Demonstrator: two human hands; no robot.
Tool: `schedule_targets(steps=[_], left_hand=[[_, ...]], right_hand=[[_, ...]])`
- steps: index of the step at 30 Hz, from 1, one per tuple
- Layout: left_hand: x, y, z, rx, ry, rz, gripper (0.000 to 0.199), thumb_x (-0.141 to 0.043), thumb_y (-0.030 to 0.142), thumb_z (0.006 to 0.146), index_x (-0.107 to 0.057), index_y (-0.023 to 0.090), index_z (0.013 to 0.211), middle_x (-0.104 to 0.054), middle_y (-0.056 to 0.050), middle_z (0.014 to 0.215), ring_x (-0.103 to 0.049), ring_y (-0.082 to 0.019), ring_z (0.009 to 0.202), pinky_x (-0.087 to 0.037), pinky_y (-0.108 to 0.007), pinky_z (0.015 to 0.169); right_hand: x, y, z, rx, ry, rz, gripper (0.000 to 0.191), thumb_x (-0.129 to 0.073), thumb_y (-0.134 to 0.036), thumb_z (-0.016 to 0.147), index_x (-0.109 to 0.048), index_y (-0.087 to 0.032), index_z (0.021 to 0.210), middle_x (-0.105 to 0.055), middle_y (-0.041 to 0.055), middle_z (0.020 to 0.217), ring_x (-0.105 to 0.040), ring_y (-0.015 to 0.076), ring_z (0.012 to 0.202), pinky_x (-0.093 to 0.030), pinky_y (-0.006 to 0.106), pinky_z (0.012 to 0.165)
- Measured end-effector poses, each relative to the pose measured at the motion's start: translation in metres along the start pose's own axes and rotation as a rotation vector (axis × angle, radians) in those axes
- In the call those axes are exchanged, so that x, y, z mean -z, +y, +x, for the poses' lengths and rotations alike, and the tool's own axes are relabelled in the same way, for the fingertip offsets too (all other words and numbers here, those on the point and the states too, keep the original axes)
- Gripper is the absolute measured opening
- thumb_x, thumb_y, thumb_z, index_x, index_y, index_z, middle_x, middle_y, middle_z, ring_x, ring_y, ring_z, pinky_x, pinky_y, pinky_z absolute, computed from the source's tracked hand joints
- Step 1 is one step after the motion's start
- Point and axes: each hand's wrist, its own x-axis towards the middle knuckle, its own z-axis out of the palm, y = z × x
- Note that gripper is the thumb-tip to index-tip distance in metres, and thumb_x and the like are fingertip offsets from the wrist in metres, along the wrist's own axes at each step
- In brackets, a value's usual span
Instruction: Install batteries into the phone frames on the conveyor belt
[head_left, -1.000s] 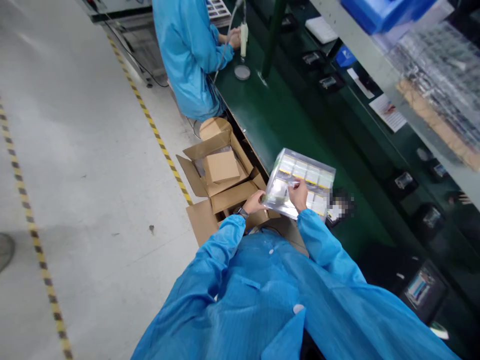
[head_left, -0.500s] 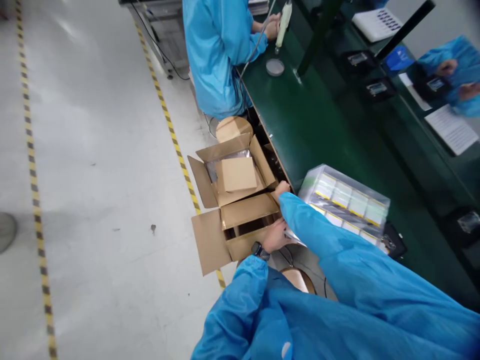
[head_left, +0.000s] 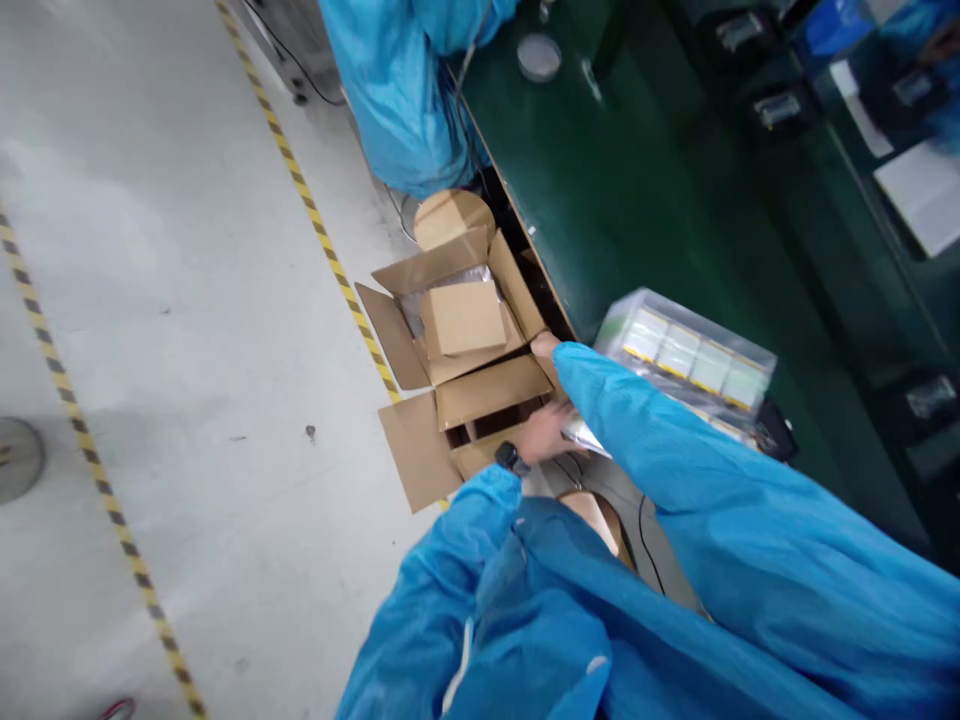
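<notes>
An open cardboard box (head_left: 491, 394) with raised flaps stands beside the green bench. My left hand (head_left: 546, 433), with a dark watch on its wrist, lies at the near right edge of this box; its fingers are blurred. At the far right corner is my right hand (head_left: 545, 345), mostly hidden by its blue sleeve. Behind it sits a second open box (head_left: 420, 268) holding a smaller brown carton (head_left: 465, 317) and clear plastic. A clear plastic-wrapped stack with white, yellow-edged pieces (head_left: 694, 350) rests on the bench, right of my hands.
The green bench (head_left: 600, 190) runs along the right. A round stool (head_left: 454, 217) stands behind the boxes, near a person in blue (head_left: 397, 100). Another stool (head_left: 596, 520) is close to my body, with cables beside it. Yellow-black tape (head_left: 319, 228) marks the floor.
The view has shifted and turned, so the boxes and bench sit higher in it. Both hands remain at the near box; my left hand's fingers have moved slightly along its edge.
</notes>
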Motion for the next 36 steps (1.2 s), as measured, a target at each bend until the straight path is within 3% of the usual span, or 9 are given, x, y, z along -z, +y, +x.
schedule_targets(steps=[4, 6, 9, 11, 16, 19, 24, 31, 36], left_hand=[[0.008, 0.000, 0.008, -0.057, -0.054, 0.060, 0.051, -0.083, 0.045, 0.086, -0.071, 0.024, 0.131, -0.068, -0.013, 0.143, -0.065, -0.035, 0.130, -0.055, -0.046, 0.108], [0.009, 0.000, 0.009, -0.058, -0.057, 0.102, 0.049, -0.084, 0.048, 0.085, -0.071, 0.019, 0.122, -0.072, -0.015, 0.130, -0.068, -0.033, 0.120, -0.056, -0.043, 0.101], [0.009, 0.001, 0.008, -0.072, -0.022, 0.155, 0.042, -0.079, 0.055, 0.090, -0.069, 0.019, 0.108, -0.074, -0.012, 0.110, -0.070, -0.028, 0.104, -0.056, -0.039, 0.091], [0.008, 0.001, 0.006, -0.105, -0.004, 0.173, 0.040, -0.073, 0.059, 0.094, -0.067, 0.020, 0.101, -0.072, -0.010, 0.103, -0.069, -0.026, 0.098, -0.055, -0.036, 0.086], [0.007, 0.001, 0.003, -0.106, 0.011, 0.230, 0.045, -0.064, 0.065, 0.097, -0.061, 0.021, 0.090, -0.069, -0.011, 0.095, -0.066, -0.026, 0.091, -0.052, -0.036, 0.079], [0.010, 0.002, 0.004, -0.093, 0.006, 0.241, 0.047, -0.065, 0.067, 0.096, -0.059, 0.021, 0.086, -0.067, -0.010, 0.091, -0.065, -0.026, 0.087, -0.051, -0.036, 0.078], [0.013, 0.005, 0.005, -0.126, -0.008, 0.207, 0.046, -0.069, 0.066, 0.094, -0.060, 0.021, 0.091, -0.067, -0.009, 0.093, -0.063, -0.025, 0.088, -0.050, -0.035, 0.079], [0.000, 0.006, -0.005, -0.052, 0.090, 0.186, 0.043, -0.059, 0.062, 0.101, -0.059, 0.022, 0.086, -0.063, -0.006, 0.086, -0.058, -0.021, 0.079, -0.048, -0.033, 0.072], [-0.003, 0.002, -0.006, -0.129, 0.062, 0.237, 0.043, -0.052, 0.058, 0.106, -0.056, 0.022, 0.083, -0.064, -0.008, 0.086, -0.060, -0.021, 0.077, -0.049, -0.033, 0.069]], right_hand=[[0.035, 0.018, -0.086, 0.157, 0.041, -0.134, 0.027, -0.052, -0.027, 0.109, -0.066, -0.015, 0.129, -0.063, 0.0153, 0.138, -0.056, 0.0263, 0.131, -0.042, 0.045, 0.117], [0.048, 0.041, -0.139, 0.195, 0.048, -0.223, 0.029, -0.058, -0.032, 0.106, -0.064, -0.013, 0.127, -0.064, 0.0179, 0.132, -0.056, 0.0307, 0.128, -0.040, 0.047, 0.115], [0.045, 0.079, -0.205, 0.152, 0.000, -0.351, 0.060, -0.088, -0.040, 0.084, -0.062, -0.007, 0.127, -0.064, 0.0232, 0.128, -0.057, 0.0383, 0.120, -0.044, 0.048, 0.103], [0.034, 0.094, -0.228, 0.140, -0.021, -0.470, 0.068, -0.090, -0.037, 0.082, -0.057, -0.006, 0.133, -0.061, 0.0247, 0.133, -0.056, 0.0392, 0.122, -0.043, 0.046, 0.099], [0.011, 0.094, -0.220, 0.108, -0.024, -0.575, 0.035, -0.065, -0.018, 0.097, -0.056, -0.005, 0.128, -0.066, 0.0239, 0.123, -0.060, 0.0350, 0.115, -0.040, 0.041, 0.094], [0.006, 0.088, -0.213, 0.091, -0.021, -0.561, 0.035, -0.065, -0.015, 0.096, -0.057, -0.003, 0.127, -0.069, 0.0242, 0.117, -0.064, 0.0344, 0.109, -0.040, 0.040, 0.093], [-0.003, 0.087, -0.223, 0.144, -0.004, -0.569, 0.029, -0.050, -0.012, 0.102, -0.060, -0.004, 0.129, -0.069, 0.0254, 0.122, -0.065, 0.0334, 0.112, -0.043, 0.042, 0.094], [-0.008, 0.091, -0.228, 0.219, 0.011, -0.571, 0.031, -0.043, -0.010, 0.104, -0.066, -0.006, 0.125, -0.072, 0.0240, 0.119, -0.067, 0.0321, 0.114, -0.047, 0.041, 0.095], [-0.010, 0.093, -0.232, 0.274, -0.006, -0.581, 0.030, -0.042, -0.011, 0.106, -0.066, -0.008, 0.124, -0.073, 0.0228, 0.117, -0.068, 0.0314, 0.112, -0.050, 0.040, 0.090]])
